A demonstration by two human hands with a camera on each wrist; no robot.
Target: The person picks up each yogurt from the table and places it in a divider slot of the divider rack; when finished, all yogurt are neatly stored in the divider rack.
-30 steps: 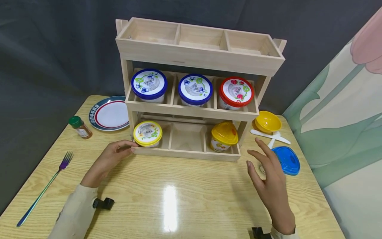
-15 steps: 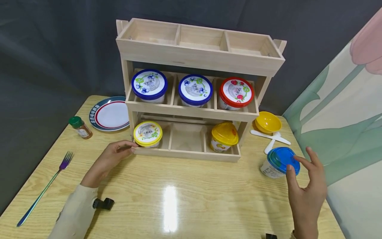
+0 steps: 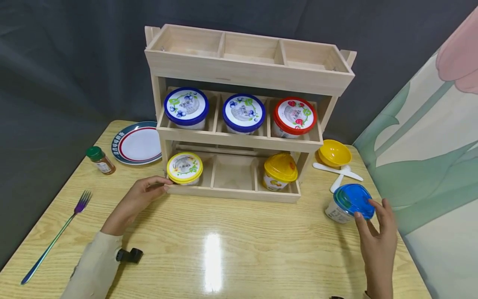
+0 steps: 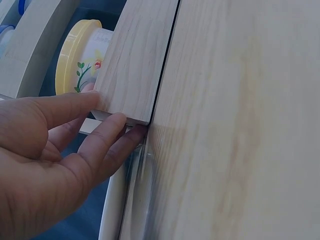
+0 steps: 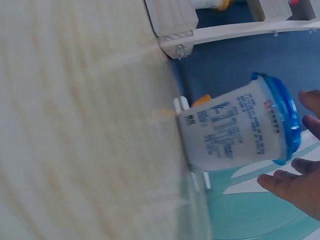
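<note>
My left hand (image 3: 160, 185) lies on the table (image 3: 239, 249), its straight fingers (image 4: 65, 107) touching the lower left front corner of a three-tier wooden rack (image 3: 231, 193). Just behind that corner stands a yellow-lidded cup (image 3: 184, 167), also seen in the left wrist view (image 4: 80, 60). At the table's right, a white cup with a blue lid (image 3: 345, 203) stands upright. My right hand (image 3: 367, 209) is spread at its lid, fingertips at the rim. In the right wrist view the cup (image 5: 230, 130) shows with fingers (image 5: 300, 167) just off the lid.
The middle shelf holds two blue-lidded cups (image 3: 186, 107) (image 3: 244, 113) and a red-lidded one (image 3: 295, 116); the bottom right slot holds a yellow cup (image 3: 280, 169). A yellow bowl (image 3: 335, 153) and white spoons (image 3: 337, 171) lie right of the rack. A plate (image 3: 137, 143), spice jar (image 3: 100, 160) and fork (image 3: 56, 236) sit left.
My right hand swung from in front of the rack out to the right and now reaches the blue-lidded cup's rim. The left hand has stayed at the rack's corner.
</note>
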